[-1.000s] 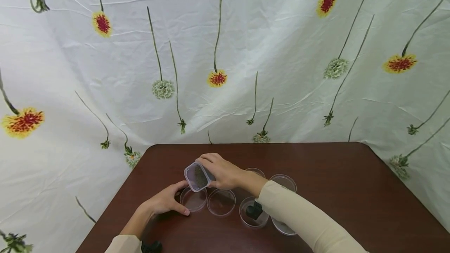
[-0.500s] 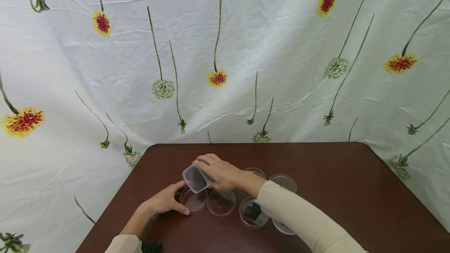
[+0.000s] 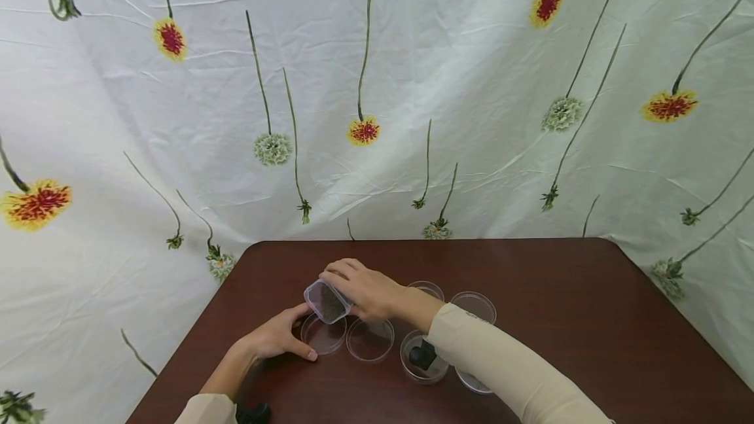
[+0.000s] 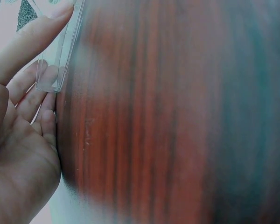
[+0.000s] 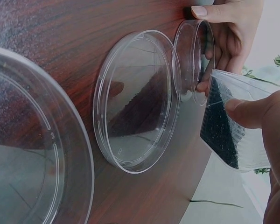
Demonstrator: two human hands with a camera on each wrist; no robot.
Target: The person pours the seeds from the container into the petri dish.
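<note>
Right hand [image 3: 368,291] grips a tub [image 3: 326,301] just above a dish [image 3: 324,339], tipped so its dark grains [image 5: 219,123] gather along one side. Left hand [image 3: 277,335] pinches that dish's sides, probably to keep it still.

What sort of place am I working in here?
Probably a makeshift tabletop workspace: a dark reddish-brown wood-grain table, round clear plastic dishes on it, and a white flower-printed cloth hanging behind.

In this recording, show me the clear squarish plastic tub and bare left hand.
Clear squarish plastic tub [image 5: 238,141], right wrist view: side wall.
Bare left hand [image 3: 273,337], head view: back of hand.
</note>
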